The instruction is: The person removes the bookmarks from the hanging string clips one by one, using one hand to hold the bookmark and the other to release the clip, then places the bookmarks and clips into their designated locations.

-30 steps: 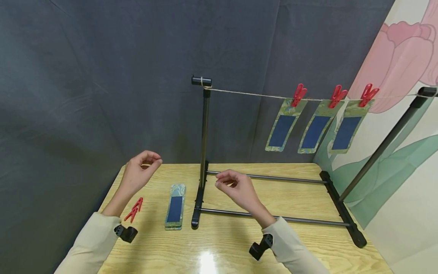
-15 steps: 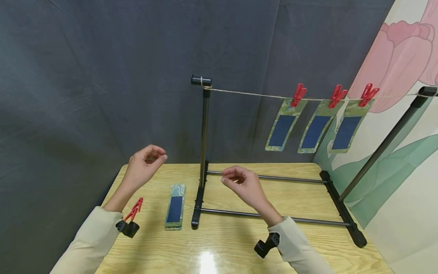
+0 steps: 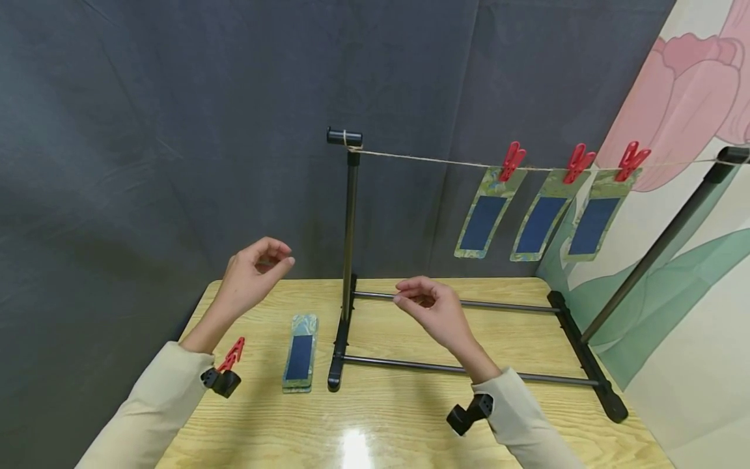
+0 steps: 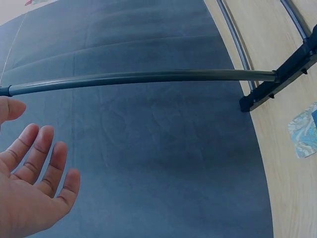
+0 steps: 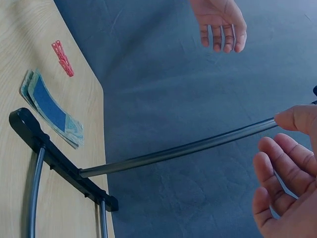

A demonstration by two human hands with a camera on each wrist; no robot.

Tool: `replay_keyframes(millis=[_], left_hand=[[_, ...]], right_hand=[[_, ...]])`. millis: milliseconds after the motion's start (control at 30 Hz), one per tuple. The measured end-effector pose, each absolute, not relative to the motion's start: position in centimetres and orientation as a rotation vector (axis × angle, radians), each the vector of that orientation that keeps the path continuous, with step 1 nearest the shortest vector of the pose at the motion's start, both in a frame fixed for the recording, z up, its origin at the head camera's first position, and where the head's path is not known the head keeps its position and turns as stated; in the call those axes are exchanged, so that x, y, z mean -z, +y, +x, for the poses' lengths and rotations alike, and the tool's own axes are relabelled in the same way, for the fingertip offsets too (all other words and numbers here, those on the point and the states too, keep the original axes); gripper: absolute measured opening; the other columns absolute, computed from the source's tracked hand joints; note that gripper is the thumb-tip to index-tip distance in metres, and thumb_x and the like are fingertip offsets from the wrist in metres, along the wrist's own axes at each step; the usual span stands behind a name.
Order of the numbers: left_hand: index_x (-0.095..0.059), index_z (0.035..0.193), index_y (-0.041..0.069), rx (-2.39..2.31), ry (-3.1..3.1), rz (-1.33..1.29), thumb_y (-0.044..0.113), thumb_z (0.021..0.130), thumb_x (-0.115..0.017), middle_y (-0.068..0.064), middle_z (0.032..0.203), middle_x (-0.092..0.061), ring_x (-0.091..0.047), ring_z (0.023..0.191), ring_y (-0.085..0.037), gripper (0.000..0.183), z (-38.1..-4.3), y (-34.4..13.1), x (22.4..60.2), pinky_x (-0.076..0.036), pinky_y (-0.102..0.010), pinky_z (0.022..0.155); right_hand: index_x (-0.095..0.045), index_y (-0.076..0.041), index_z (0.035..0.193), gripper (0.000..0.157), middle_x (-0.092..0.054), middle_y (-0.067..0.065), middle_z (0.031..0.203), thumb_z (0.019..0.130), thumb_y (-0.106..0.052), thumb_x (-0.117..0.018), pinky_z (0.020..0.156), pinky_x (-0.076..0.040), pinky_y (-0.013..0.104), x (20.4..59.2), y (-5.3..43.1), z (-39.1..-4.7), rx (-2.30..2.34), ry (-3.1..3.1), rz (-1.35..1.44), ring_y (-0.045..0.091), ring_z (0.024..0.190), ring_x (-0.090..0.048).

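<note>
My left hand [image 3: 249, 280] hovers above the table's left part with fingers loosely bent and nothing in them. Held in the air in front of the rack, my right hand [image 3: 439, 312] is likewise bare, thumb and fingertips apart in the right wrist view. Below and between the hands lies a small stack of marbled green cards [image 3: 300, 358] with dark blue panels. Red clothespins [image 3: 234, 354] lie near the left wrist, partly hidden by its camera. Three similar cards [image 3: 483, 221] hang from a string [image 3: 422, 157], each under a red clothespin [image 3: 513, 161].
A black rack [image 3: 349, 228] stands on the wooden table [image 3: 375, 417], with the string tied between its two posts. Its low crossbars [image 3: 404, 364] run along the tabletop. A dark cloth [image 3: 234, 130] hangs behind, and a flower-patterned wall covering [image 3: 691, 98] is at the right.
Both hands have risen slightly and drifted to the right. The left wrist camera now covers part of the loose clothespins. The cards and rack stay where they were.
</note>
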State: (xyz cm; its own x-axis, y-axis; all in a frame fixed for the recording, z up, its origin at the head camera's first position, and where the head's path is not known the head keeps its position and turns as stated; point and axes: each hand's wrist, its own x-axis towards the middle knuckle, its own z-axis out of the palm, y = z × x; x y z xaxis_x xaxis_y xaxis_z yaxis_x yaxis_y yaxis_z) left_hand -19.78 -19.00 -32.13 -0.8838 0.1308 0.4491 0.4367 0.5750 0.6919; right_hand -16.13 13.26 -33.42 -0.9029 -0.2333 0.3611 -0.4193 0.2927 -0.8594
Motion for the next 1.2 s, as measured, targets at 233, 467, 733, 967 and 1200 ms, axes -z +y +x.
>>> replay_keyframes(millis=[233,467,733,967,1200], left_hand=[[-0.064,0.107,0.007,1.221,-2.429,-0.535,0.018,0.094,-0.065,-0.006,0.096,-0.066,-0.060,0.088,-0.019,0.017,-20.3,-18.1,30.8,-0.048,-0.040,0.077],[-0.065,0.107,0.008,1.218,-2.400,-0.609,0.018,0.093,-0.067,-0.004,0.094,-0.067,-0.061,0.089,-0.019,0.017,-20.8,-17.0,29.6,-0.048,-0.040,0.077],[-0.065,0.107,0.008,1.224,-2.391,-0.636,0.018,0.093,-0.067,-0.003,0.096,-0.066,-0.061,0.090,-0.018,0.017,-21.0,-16.3,29.0,-0.047,-0.039,0.077],[-0.064,0.107,0.008,1.224,-2.383,-0.679,0.019,0.093,-0.066,-0.003,0.097,-0.065,-0.060,0.091,-0.018,0.017,-21.3,-15.5,28.0,-0.046,-0.039,0.079],[-0.064,0.105,0.009,1.222,-2.375,-0.719,0.019,0.093,-0.066,-0.002,0.095,-0.066,-0.060,0.089,-0.017,0.016,-21.5,-14.4,27.1,-0.047,-0.040,0.078]], right_hand=[[-0.068,0.003,0.104,0.016,-0.070,0.017,0.092,0.089,-0.001,-0.068,0.068,-0.051,0.025,33.2,13.9,-16.3,-1.673,-2.375,0.569,0.028,0.080,-0.065],[-0.068,0.003,0.105,0.016,-0.069,0.017,0.093,0.089,-0.001,-0.068,0.070,-0.052,0.024,33.4,14.4,-16.4,-1.677,-2.358,0.561,0.026,0.082,-0.066],[-0.069,-0.001,0.107,0.018,-0.071,0.012,0.094,0.090,-0.009,-0.070,0.072,-0.052,0.024,35.7,16.0,-18.3,-1.676,-2.322,0.543,0.021,0.084,-0.067],[-0.069,-0.004,0.107,0.021,-0.070,0.008,0.095,0.090,-0.017,-0.072,0.072,-0.052,0.025,36.6,17.1,-19.5,-1.697,-2.291,0.473,0.016,0.084,-0.066],[-0.069,-0.002,0.107,0.023,-0.070,0.012,0.095,0.089,-0.016,-0.073,0.071,-0.051,0.023,36.3,17.7,-19.6,-1.710,-2.264,0.434,0.013,0.083,-0.065]])
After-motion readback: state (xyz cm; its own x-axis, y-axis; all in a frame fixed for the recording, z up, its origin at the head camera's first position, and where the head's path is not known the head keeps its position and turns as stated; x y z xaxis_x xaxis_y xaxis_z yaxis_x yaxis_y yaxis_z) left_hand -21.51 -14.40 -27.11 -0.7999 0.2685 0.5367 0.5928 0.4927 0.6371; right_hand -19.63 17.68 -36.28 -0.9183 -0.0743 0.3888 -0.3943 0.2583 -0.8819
